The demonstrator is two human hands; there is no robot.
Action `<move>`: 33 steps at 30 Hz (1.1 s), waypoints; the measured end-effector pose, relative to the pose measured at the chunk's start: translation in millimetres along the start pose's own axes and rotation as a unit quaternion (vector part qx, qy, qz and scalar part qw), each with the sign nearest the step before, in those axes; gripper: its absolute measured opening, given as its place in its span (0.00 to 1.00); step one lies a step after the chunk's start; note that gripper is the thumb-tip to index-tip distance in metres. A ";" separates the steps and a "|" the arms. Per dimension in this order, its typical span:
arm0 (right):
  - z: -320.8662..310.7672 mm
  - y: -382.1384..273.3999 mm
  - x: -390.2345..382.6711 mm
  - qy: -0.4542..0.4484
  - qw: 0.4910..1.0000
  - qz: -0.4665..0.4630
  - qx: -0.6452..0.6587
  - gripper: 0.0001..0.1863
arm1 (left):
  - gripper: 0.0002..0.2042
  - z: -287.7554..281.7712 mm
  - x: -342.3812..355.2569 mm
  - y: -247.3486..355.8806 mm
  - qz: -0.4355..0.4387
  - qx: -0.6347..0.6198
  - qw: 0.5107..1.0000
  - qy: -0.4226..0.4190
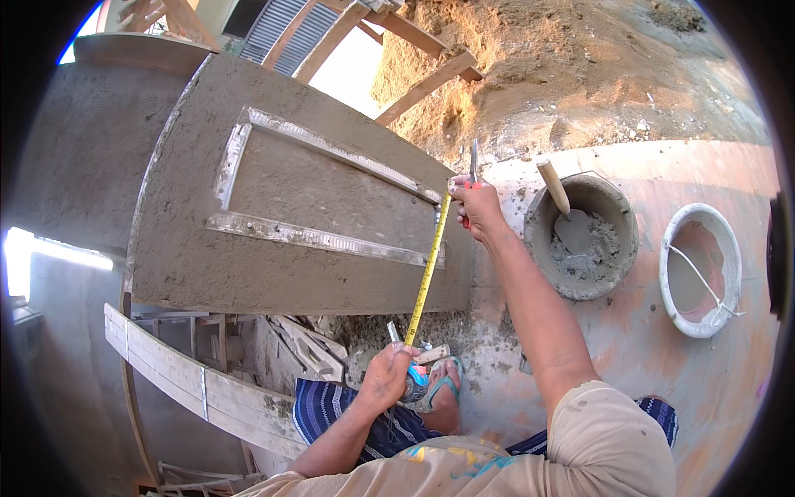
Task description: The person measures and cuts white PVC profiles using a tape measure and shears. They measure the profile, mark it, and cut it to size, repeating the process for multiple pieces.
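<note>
My left hand (385,377) grips the blue case of a tape measure (416,377) low in the picture. Its yellow blade (426,290) stretches up to my right hand (479,205), which pinches the free end and also holds a red-handled metal tool (474,161) pointing upward; its kind is unclear. The blade crosses the right end of a grey mortar-covered slab (182,248), which carries a rectangular white moulding (315,238).
A bucket of grey mortar (596,257) with a wooden-handled tool (553,182) stands right, beside a white bucket (700,319). Sand (571,74) and timber framing (422,87) lie behind. A curved board (207,393) runs lower left. My sandalled foot (443,393) is below.
</note>
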State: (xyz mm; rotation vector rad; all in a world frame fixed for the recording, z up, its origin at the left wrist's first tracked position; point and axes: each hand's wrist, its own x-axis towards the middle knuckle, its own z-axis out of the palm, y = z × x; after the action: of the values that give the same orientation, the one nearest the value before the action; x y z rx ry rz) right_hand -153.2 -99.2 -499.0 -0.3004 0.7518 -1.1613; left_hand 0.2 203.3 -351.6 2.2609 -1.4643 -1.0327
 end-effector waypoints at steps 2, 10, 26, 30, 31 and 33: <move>0.6 10.7 2.5 0.001 1.000 -0.003 -0.011 0.15 | 0.18 2.9 5.1 4.2 0.027 0.039 0.998 0.029; 25.7 23.1 16.9 -0.024 0.992 -0.047 -0.119 0.20 | 0.17 24.0 25.1 -11.3 0.014 0.132 0.986 0.105; 47.8 33.5 52.4 -0.041 0.992 -0.032 -0.113 0.19 | 0.17 9.8 70.0 -20.9 0.040 0.048 0.993 0.102; 47.1 37.7 57.2 -0.044 0.991 -0.049 -0.115 0.19 | 0.16 10.9 71.1 -15.3 0.051 0.044 0.993 0.098; 47.1 37.9 57.8 -0.044 0.991 -0.048 -0.115 0.19 | 0.16 10.4 71.5 -15.7 0.047 0.045 0.993 0.096; 46.6 37.7 59.2 -0.045 0.991 -0.045 -0.115 0.19 | 0.16 9.7 72.1 -13.1 0.025 0.034 0.995 0.088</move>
State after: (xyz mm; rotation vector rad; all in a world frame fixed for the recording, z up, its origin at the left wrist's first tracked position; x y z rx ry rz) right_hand -83.5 -145.4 -509.4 -0.5805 0.8001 -1.1380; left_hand 20.0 147.9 -396.4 2.2828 -1.4939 -0.7587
